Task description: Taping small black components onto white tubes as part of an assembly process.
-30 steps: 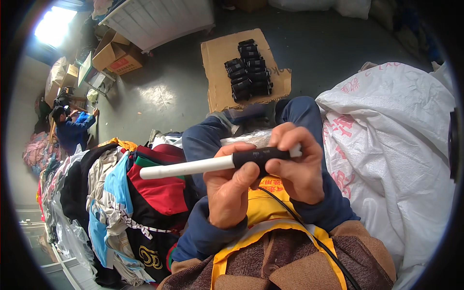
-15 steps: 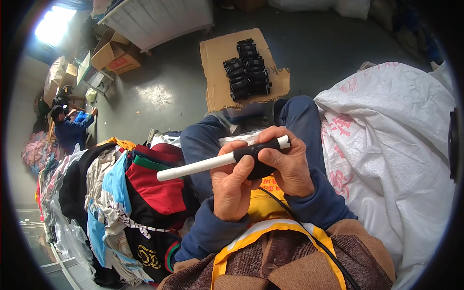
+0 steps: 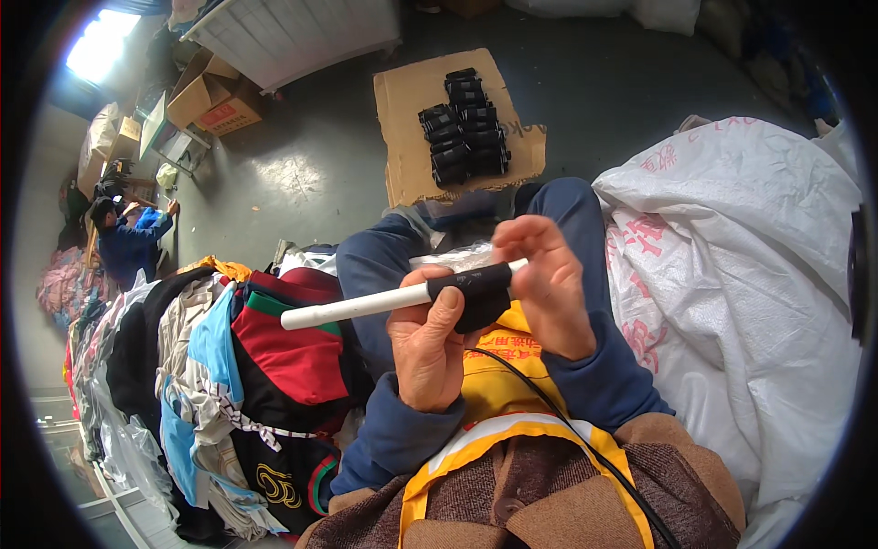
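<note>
My left hand (image 3: 425,343) is closed around a white tube (image 3: 357,306) with a piece of black fabric (image 3: 476,293) wrapped about its right part. A loose flap of the fabric hangs below the tube. The tube's long bare end points left, over my knee and the clothes. Beside the short right end is my right hand (image 3: 553,293), slightly blurred, its fingers raised and apart. Whether its palm still touches the tube's end is hard to see. Beyond my knees, several rolled black bundles (image 3: 466,137) lie stacked on a flat cardboard sheet (image 3: 407,142).
A heap of clothes (image 3: 283,357) is on my left, a large white woven sack (image 3: 732,265) on my right. A black cable (image 3: 540,393) crosses my yellow apron (image 3: 494,384). Far left, another person (image 3: 133,242) works near cardboard boxes (image 3: 215,96); a white bin (image 3: 293,37) stands behind.
My right hand has loosened from the fabric-wrapped end, its fingers lifting up and away. My left hand and the tube have shifted slightly left.
</note>
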The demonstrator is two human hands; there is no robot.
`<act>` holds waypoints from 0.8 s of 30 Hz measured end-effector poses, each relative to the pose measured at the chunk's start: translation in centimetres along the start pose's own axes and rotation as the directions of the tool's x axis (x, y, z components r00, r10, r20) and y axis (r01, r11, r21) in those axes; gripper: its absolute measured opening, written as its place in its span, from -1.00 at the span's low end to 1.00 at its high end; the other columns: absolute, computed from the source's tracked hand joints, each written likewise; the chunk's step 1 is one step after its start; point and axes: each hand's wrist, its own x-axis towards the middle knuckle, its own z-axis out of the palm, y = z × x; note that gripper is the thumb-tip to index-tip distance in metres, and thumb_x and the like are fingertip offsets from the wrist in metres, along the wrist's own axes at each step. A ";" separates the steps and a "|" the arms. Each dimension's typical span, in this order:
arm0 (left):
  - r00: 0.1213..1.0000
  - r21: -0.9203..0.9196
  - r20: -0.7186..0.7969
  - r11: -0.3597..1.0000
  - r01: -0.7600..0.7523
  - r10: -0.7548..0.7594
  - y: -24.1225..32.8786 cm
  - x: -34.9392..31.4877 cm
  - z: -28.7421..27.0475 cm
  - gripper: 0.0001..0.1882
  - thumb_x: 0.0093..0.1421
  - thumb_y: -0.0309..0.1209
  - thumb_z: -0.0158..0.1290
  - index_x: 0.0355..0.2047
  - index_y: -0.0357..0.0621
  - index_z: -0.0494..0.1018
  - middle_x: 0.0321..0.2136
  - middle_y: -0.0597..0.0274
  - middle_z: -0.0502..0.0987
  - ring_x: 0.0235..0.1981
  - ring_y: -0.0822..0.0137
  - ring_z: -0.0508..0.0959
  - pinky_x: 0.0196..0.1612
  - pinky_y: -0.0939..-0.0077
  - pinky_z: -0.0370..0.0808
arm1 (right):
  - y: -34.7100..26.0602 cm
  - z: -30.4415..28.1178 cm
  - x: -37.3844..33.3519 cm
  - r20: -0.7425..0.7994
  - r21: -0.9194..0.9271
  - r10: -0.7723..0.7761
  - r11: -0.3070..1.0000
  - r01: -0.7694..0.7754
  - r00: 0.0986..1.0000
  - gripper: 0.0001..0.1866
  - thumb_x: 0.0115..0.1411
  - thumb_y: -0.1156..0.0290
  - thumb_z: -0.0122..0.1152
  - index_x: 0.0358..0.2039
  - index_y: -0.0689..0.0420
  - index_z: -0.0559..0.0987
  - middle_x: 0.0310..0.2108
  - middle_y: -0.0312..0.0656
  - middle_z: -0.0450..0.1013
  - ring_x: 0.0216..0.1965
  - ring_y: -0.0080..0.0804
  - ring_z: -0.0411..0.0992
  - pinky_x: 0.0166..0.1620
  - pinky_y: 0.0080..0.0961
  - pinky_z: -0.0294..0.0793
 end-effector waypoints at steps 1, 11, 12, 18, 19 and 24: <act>1.000 0.006 -0.012 1.000 0.016 -0.016 -0.1 -0.1 -0.1 -0.75 0.17 -0.41 0.05 -0.14 -0.04 0.33 -0.28 0.22 0.50 -0.32 0.37 0.54 -0.46 0.59 0.48 | -0.3 0.1 0.1 0.089 -0.215 -0.017 0.976 0.036 0.996 -0.74 0.03 0.49 0.29 -0.30 0.11 0.40 -0.36 -0.38 0.27 -0.33 -0.68 0.26 -0.21 -0.74 0.29; 0.998 0.045 -0.061 0.999 -0.027 0.030 0.2 0.4 -0.8 -0.77 0.18 -0.38 0.04 -0.15 -0.01 0.34 -0.35 0.27 0.51 -0.39 0.46 0.52 -0.57 0.68 0.35 | -0.8 -1.1 0.7 0.078 -0.049 0.039 0.998 -0.035 0.996 -0.79 0.03 0.55 0.28 -0.36 0.13 0.41 -0.43 -0.38 0.31 -0.47 -0.71 0.30 -0.33 -0.79 0.38; 0.999 0.029 -0.047 1.000 -0.010 0.012 0.1 0.3 -0.7 -0.77 0.18 -0.38 0.04 -0.14 0.00 0.34 -0.33 0.28 0.51 -0.40 0.46 0.52 -0.58 0.69 0.35 | -0.4 0.1 0.6 0.048 -0.086 0.018 0.996 -0.014 0.999 -0.78 0.06 0.47 0.27 -0.27 0.16 0.46 -0.40 -0.37 0.36 -0.41 -0.71 0.34 -0.30 -0.80 0.40; 0.997 -0.036 -0.062 0.999 0.038 -0.040 0.0 0.1 -0.3 -0.70 0.15 -0.44 0.08 -0.11 -0.12 0.30 -0.29 0.21 0.44 -0.38 0.42 0.49 -0.56 0.67 0.39 | 1.0 -0.4 -0.6 0.000 -0.121 0.197 0.973 -0.195 0.980 -0.77 0.03 0.60 0.26 -0.25 0.23 0.51 -0.33 -0.26 0.46 -0.34 -0.63 0.44 -0.25 -0.77 0.46; 0.996 -0.046 -0.054 0.996 0.074 -0.077 0.0 0.2 -0.3 -0.68 0.15 -0.44 0.08 -0.10 -0.12 0.29 -0.29 0.22 0.44 -0.37 0.43 0.48 -0.56 0.67 0.38 | 0.7 0.1 -0.6 -0.005 -0.068 0.192 0.979 -0.192 0.981 -0.76 0.00 0.66 0.26 -0.27 0.24 0.51 -0.31 -0.23 0.46 -0.31 -0.58 0.45 -0.22 -0.73 0.48; 0.984 -0.135 -0.066 0.979 0.153 -0.163 0.3 0.1 -0.3 -0.67 0.17 -0.40 0.06 -0.07 -0.10 0.27 -0.28 0.24 0.44 -0.37 0.45 0.46 -0.53 0.63 0.36 | 0.8 0.0 -0.4 0.061 -0.137 0.068 0.989 -0.059 0.996 -0.75 -0.05 0.69 0.27 -0.32 0.19 0.50 -0.26 -0.20 0.43 -0.18 -0.47 0.41 -0.04 -0.57 0.43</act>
